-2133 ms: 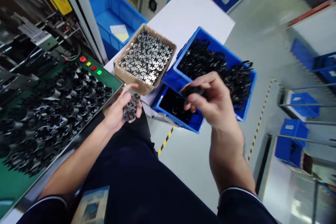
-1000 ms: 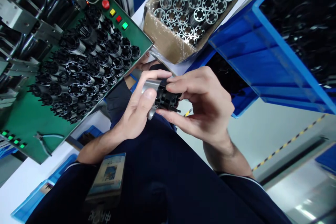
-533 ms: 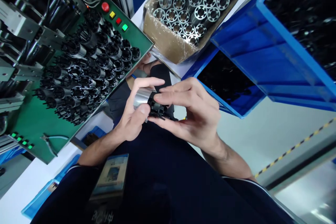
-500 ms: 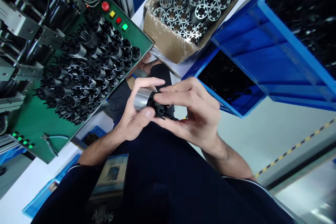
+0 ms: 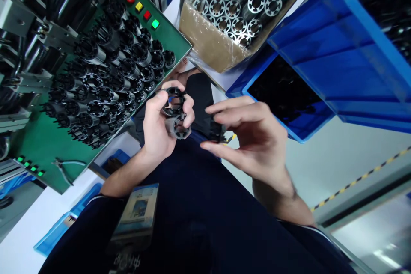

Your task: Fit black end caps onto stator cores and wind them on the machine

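Note:
My left hand (image 5: 157, 130) is closed around a slotted steel cylinder (image 5: 180, 128), whose open end faces me. In the same hand, just above the cylinder, is a black plastic ring (image 5: 172, 106) with its opening in view. Whether ring and cylinder are joined I cannot tell. To the right, apart from them, my right hand (image 5: 257, 137) pinches a black toothed plastic part (image 5: 217, 130) between thumb and fingers; the part is slightly blurred.
On the left, a green machine table (image 5: 41, 145) bears rows of steel cylinders with black plastic ends (image 5: 105, 72), lit buttons and pliers (image 5: 66, 169). A carton (image 5: 208, 49) of bare slotted cylinders stands at the top. Blue bins (image 5: 324, 60) with black parts are at the right.
My hands have drawn apart. The left has turned the steel cylinder end-on and now shows a black ring beside it. The right has moved right with a black plastic part.

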`<state>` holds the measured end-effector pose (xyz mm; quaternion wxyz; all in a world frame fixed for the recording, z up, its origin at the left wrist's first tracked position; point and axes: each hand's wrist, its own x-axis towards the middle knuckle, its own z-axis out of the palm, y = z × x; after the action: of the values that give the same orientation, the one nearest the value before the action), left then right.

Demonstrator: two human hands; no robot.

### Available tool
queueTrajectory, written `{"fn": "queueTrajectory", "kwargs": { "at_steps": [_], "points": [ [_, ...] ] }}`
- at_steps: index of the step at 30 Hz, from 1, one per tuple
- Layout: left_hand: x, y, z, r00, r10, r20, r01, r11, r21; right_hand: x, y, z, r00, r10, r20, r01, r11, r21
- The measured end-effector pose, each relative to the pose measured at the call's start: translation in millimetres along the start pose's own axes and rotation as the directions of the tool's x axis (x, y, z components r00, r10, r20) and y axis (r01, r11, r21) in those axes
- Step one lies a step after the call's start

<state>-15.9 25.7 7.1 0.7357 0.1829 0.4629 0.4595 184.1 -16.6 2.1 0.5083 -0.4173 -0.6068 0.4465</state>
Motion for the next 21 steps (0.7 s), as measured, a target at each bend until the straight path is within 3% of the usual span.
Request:
{"fn": "queueTrajectory", "kwargs": {
  "at_steps": [5,12,21],
  "points": [
    [-6,-4,14.5,0.982,0.171,-0.074,-0.171,0.985,0.010,0,-7,17,0.995,0.062,0.079,-0.058,0.997,-0.043],
    [-10,4,28.5,0.974,0.081,-0.209,-0.098,0.992,-0.074,-2,1,18,0.997,0.046,0.062,-0.042,0.997,-0.063],
    [-6,-5,23.3,0.972,0.107,-0.211,-0.122,0.991,-0.056,-6,4,17,0.996,0.087,0.017,-0.086,0.994,-0.069]
  ]
}}
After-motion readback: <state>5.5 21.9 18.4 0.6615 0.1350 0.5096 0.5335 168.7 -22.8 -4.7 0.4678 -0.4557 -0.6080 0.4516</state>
